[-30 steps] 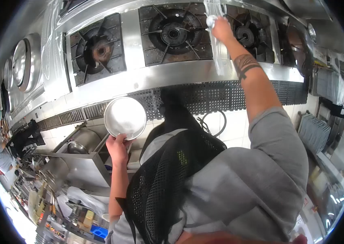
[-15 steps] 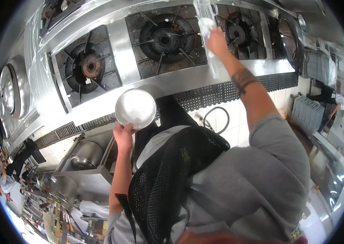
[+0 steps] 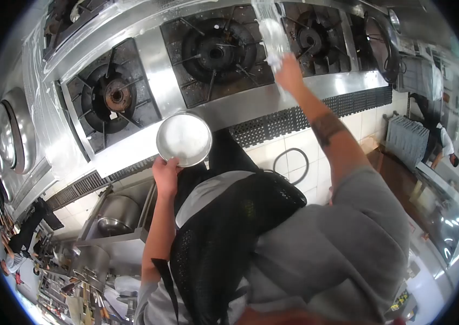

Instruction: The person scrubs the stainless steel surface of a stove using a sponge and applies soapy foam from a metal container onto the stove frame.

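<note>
My left hand [image 3: 165, 174] grips a round metal bowl [image 3: 207, 146] by its near rim. White, foamy liquid [image 3: 182, 140] fills the bowl, which is held in front of the stove's front edge. Out over the stove, my right hand [image 3: 290, 75] is closed on a white, foam-covered wiping pad [image 3: 274, 62], mostly hidden by suds and fingers. The pad presses on a steel strip [image 3: 270, 33] smeared with suds, between the middle burner [image 3: 216, 51] and the right burner [image 3: 310, 38].
A left burner [image 3: 116, 97] with grate bars sits beside soapy steel [image 3: 42, 108]. Metal lids [image 3: 6, 135] stand far left. A black perforated mat [image 3: 294, 122] and a hose [image 3: 306, 162] lie below the stove. One person [image 3: 446, 143] works at far right, another [image 3: 15, 260] at far left.
My right hand has drawn the pad along the steel strip toward the stove's front edge. The bowl in my left hand stays nearly in place; the view has shifted slightly.
</note>
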### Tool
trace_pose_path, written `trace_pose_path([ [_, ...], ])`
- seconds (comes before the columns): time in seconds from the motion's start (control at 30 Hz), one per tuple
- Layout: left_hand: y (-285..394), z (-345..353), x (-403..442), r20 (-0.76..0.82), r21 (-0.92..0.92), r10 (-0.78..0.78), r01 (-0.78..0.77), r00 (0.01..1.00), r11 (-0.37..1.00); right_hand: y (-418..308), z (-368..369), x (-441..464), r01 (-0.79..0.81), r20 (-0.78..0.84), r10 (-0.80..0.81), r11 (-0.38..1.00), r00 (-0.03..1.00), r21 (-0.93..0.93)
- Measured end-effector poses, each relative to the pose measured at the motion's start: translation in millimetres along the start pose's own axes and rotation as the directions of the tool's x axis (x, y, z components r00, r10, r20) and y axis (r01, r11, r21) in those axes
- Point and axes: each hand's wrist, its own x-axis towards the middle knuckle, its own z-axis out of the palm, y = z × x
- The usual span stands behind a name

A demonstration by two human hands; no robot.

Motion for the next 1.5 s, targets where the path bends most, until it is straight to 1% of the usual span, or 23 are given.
trace_pose_path([
  [0.07,-1.4,-3.2,1.3,0.008,0.023,-0.016,0.015,1.0,1.0,-15.6,-24.9,-35.6,-0.123,0.149,0.102,0.983,0.983,0.133],
  [0.17,-2.1,-4.3,2.1,0.024,0.044,-0.003,0.002,1.0,0.999,-19.5,-32.2,8.9,-0.224,0.082,0.217,0.969,0.973,0.099],
  [0.23,1.4,-1.8,0.9,0.028,-0.006,0.01,-0.01,1.0,1.0,-6.7,-20.2,83.7,-0.395,0.063,0.391,0.915,0.918,0.08],
  [0.3,9.6,2.9,-4.6,-0.002,0.002,-0.012,0.012,1.0,1.0,8.9,-6.8,156.6,-0.245,-0.081,0.243,0.97,0.967,-0.011],
  [0.4,6.6,2.7,0.3,-0.024,0.011,-0.028,0.028,0.999,1.0,15.6,-2.1,221.4,-0.231,-0.109,0.226,0.972,0.968,-0.032],
  [0.47,-0.8,0.2,-4.3,-0.016,0.009,-0.026,0.027,1.0,1.0,15.2,-4.7,221.7,-0.29,-0.035,0.289,0.957,0.957,-0.011],
  [0.53,0.1,3.4,-2.2,-0.038,-0.082,-0.019,0.015,0.999,0.997,15.5,-0.6,156.3,-0.095,-0.039,0.09,0.986,0.995,-0.14],
  [0.6,6.0,2.0,-1.1,-0.019,-0.051,-0.011,0.01,1.0,0.999,9.5,0.5,84.7,-0.157,0.142,0.185,0.969,0.972,-0.188],
  [0.67,5.1,1.3,-3.1,-0.006,-0.021,-0.015,0.015,1.0,1.0,-9.1,-20.5,69.9,-0.15,0.188,0.187,0.969,0.964,-0.195],
  [0.73,4.2,0.7,0.2,-0.014,0.058,-0.013,0.014,1.0,0.998,-14.5,-27.3,100.8,-0.134,0.26,0.192,0.965,0.946,-0.226],
  [0.8,4.5,0.6,-0.3,-0.026,0.045,-0.012,0.014,1.0,0.999,-22.4,-41.7,170.5,0.055,0.327,0.071,0.932,0.942,-0.359],
  [0.87,11.3,6.0,-1.6,-0.041,0.038,-0.02,0.021,0.999,0.999,-1.6,-17.9,229.6,-0.005,0.161,0.057,0.953,0.985,-0.304],
  [0.97,21.4,10.7,-11.2,-0.053,-0.016,0.004,-0.005,0.999,1.0,-12.0,-26.9,245.4,0.026,0.208,0.062,0.918,0.976,-0.396],
  [1.0,19.7,10.2,-10.8,-0.059,-0.001,-0.008,0.008,0.998,1.0,-14.4,-35.6,224.8,0.228,0.401,-0.027,0.856,0.916,-0.464],
  [1.07,14.4,8.7,-4.1,-0.076,-0.002,-0.005,0.005,0.997,1.0,-11.2,-28.5,174.6,0.301,0.429,-0.084,0.831,0.899,-0.468],
  [1.13,1.2,3.2,-1.7,-0.07,-0.006,0.004,-0.004,0.998,1.0,3.1,-11.8,122.4,0.126,0.156,-0.071,0.917,0.985,-0.378],
  [1.17,-1.8,1.5,-0.3,-0.076,-0.013,0.007,-0.008,0.997,1.0,2.7,-10.3,115.9,0.134,0.154,-0.08,0.916,0.985,-0.378],
  [1.2,-4.0,1.3,2.1,-0.08,0.004,0.007,-0.007,0.997,1.0,3.4,-8.3,114.6,0.123,0.036,-0.118,0.943,0.992,-0.309],
  [1.27,-3.1,2.0,0.4,-0.091,0.018,-0.001,0.002,0.996,1.0,-1.6,-13.2,132.3,0.127,-0.076,-0.148,0.965,0.986,-0.231],
  [1.33,4.6,5.1,-3.0,-0.078,0.012,0.005,-0.004,0.997,1.0,-14.4,-27.4,197.7,0.185,0.243,-0.111,0.935,0.964,-0.304],
  [1.4,1.2,7.7,-2.5,-0.089,-0.04,-0.003,0.0,0.996,0.999,-9.0,12.3,255.5,0.093,0.1,-0.059,0.923,0.993,-0.374],
  [1.43,-0.5,7.1,-2.6,-0.085,-0.086,-0.006,-0.002,0.996,0.996,-17.6,20.9,266.2,0.103,0.105,-0.07,0.926,0.992,-0.362],
  [1.5,-7.5,7.5,-1.8,-0.116,-0.059,0.015,-0.022,0.993,0.998,-40.2,24.9,279.3,0.267,0.114,-0.247,0.938,0.962,-0.22],
])
